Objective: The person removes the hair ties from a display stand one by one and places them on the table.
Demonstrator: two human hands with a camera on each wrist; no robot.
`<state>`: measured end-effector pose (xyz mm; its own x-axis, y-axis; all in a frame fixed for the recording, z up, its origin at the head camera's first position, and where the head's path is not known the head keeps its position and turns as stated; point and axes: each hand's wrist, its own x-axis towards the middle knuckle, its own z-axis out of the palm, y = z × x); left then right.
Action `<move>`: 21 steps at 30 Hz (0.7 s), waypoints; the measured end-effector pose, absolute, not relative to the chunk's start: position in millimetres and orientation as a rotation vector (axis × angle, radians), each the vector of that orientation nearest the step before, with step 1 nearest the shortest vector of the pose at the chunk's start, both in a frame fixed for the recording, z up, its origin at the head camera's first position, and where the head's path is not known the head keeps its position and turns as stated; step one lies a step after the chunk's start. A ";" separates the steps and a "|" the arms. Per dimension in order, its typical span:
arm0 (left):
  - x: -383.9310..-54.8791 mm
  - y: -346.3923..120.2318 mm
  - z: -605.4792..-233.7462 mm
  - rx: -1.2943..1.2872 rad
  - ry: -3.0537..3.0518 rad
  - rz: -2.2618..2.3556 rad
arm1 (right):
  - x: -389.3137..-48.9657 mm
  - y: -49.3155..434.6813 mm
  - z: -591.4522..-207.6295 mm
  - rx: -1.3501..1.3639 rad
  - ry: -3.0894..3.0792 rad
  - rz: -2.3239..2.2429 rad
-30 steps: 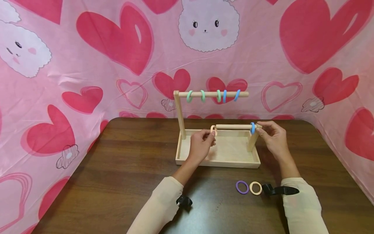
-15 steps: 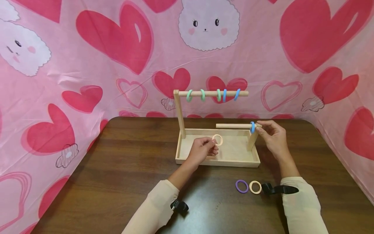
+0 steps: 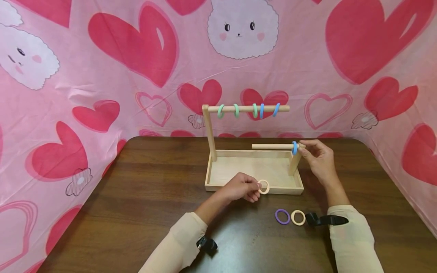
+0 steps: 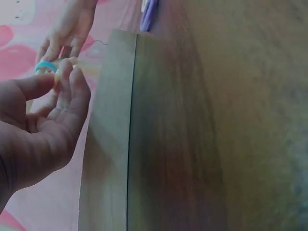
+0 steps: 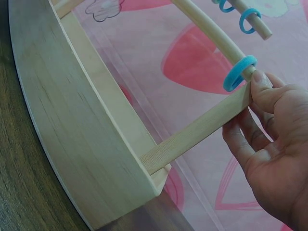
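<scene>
So the left hand [image 3: 243, 187] has come down from the free end of the lower wooden dowel [image 3: 273, 146] to the tray's front edge, bringing a cream ring [image 3: 268, 186] along. Right hand [image 3: 320, 159] basically hasn't budged.

Left thumb and fingertips are pinching that cream ring by its left side. It's in front of the wooden tray's front wall [image 3: 286, 190] from the head cam; can't tell if they touch. Right thumb and fingers are gripping the spot where the lower dowel meets the short post [image 3: 294, 166], with one blue ring [image 3: 294, 152] around the dowel just beside the fingertips.

Upper dowel [image 3: 246, 109] has three green rings [image 3: 236, 113] toward its post, then two blue ones toward the free end. On the brown table [image 3: 153, 182], a purple ring [image 3: 276, 214] lies just beside a second cream ring [image 3: 298, 224], both in front of the tray.
</scene>
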<state>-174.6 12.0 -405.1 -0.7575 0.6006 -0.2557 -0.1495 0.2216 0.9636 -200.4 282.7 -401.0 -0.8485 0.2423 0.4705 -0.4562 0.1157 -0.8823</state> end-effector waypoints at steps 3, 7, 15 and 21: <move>-171.0 12.4 -408.5 0.425 1.870 1.524 | -200.7 282.8 -401.4 0.206 -1.892 1.779; -167.6 12.6 -415.5 0.427 1.851 1.441 | -200.7 283.5 -401.9 0.219 -1.894 1.768; -162.2 12.3 -422.5 0.395 1.834 1.309 | -200.9 284.0 -401.4 0.248 -1.883 1.777; -157.9 13.9 -424.9 0.394 1.886 1.253 | -200.9 283.6 -400.7 0.243 -1.883 1.787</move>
